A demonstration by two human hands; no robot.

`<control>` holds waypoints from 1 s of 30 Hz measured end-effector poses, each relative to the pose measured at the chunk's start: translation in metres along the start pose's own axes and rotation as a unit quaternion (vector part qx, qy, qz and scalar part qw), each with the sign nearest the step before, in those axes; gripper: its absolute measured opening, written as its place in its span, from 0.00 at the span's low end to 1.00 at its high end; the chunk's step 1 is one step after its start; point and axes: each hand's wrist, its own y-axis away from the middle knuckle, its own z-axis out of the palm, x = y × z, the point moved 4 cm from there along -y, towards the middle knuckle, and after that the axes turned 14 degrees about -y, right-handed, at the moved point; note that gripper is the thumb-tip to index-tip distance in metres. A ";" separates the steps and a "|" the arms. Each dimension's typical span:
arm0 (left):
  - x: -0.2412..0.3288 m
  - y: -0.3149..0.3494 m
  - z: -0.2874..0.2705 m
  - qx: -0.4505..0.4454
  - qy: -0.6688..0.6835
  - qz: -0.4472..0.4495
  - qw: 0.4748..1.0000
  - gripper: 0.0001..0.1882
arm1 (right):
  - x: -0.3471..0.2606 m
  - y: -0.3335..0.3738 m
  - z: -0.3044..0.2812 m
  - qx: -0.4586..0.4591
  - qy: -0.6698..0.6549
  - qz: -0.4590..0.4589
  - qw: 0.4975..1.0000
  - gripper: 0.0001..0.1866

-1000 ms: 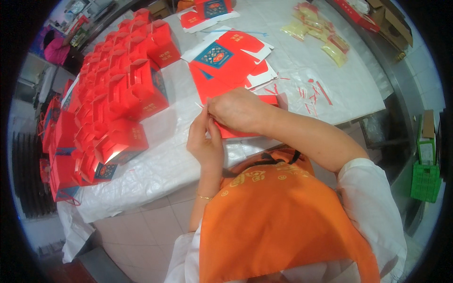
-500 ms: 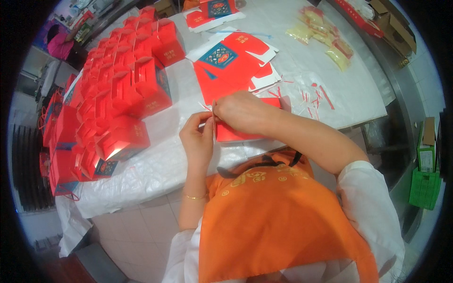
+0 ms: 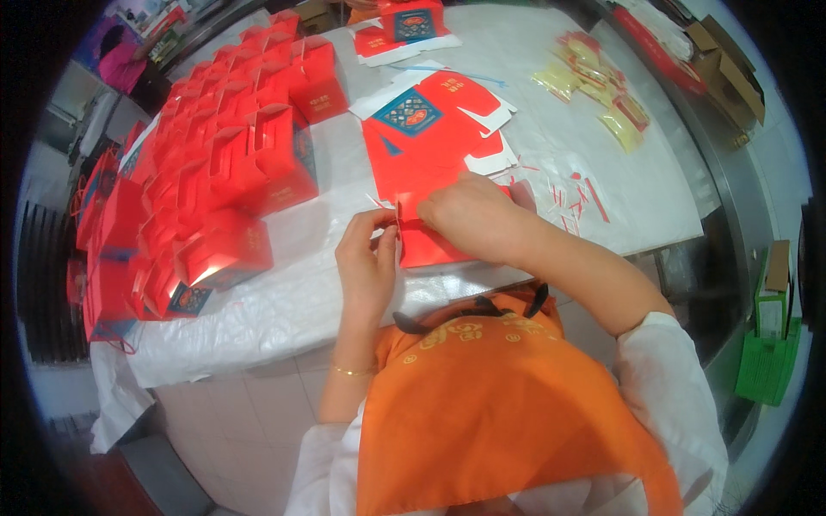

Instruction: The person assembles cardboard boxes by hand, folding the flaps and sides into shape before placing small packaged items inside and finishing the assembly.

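A red cardboard box (image 3: pixel 430 249) lies at the table's near edge in front of me. My left hand (image 3: pixel 366 258) pinches its left edge between thumb and fingers. My right hand (image 3: pixel 482 219) rests across the top of the box with its fingers curled; the fingertips and anything in them are hidden. Just beyond the box lies a stack of flat red box blanks (image 3: pixel 422 129) with a blue patterned panel and white flaps.
Rows of folded red boxes (image 3: pixel 267 163) fill the table's left side. Red and white strips (image 3: pixel 572 202) lie right of my hands, yellow packets (image 3: pixel 602 82) farther back. More blanks (image 3: pixel 413 30) lie at the far edge. A person in pink (image 3: pixel 125 60) stands far left.
My right hand has moved right, off the box's left edge and onto its top. My left hand stays at the left edge. The view has shifted slightly.
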 end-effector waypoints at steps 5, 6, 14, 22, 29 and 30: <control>0.005 -0.003 0.000 -0.022 -0.005 0.007 1.000 0.08 | -0.005 0.004 0.010 0.049 0.035 -0.077 0.995 0.06; 0.005 -0.004 -0.001 -0.024 -0.010 0.010 1.000 0.09 | -0.005 0.004 0.007 0.058 0.009 -0.075 0.995 0.06; -0.013 0.000 0.000 -0.079 0.031 -0.021 0.996 0.07 | 0.004 0.005 0.002 0.097 -0.030 -0.067 0.993 0.04; -0.010 -0.004 -0.001 -0.059 -0.004 0.021 0.998 0.03 | 0.006 -0.001 0.001 0.096 -0.064 -0.066 0.991 0.05; -0.029 -0.015 0.004 0.010 -0.016 0.036 0.999 0.03 | 0.014 0.000 -0.010 0.027 -0.186 0.037 0.981 0.11; -0.026 -0.021 0.002 0.021 -0.030 0.052 0.998 0.03 | 0.020 -0.002 -0.014 0.010 -0.210 0.048 0.976 0.11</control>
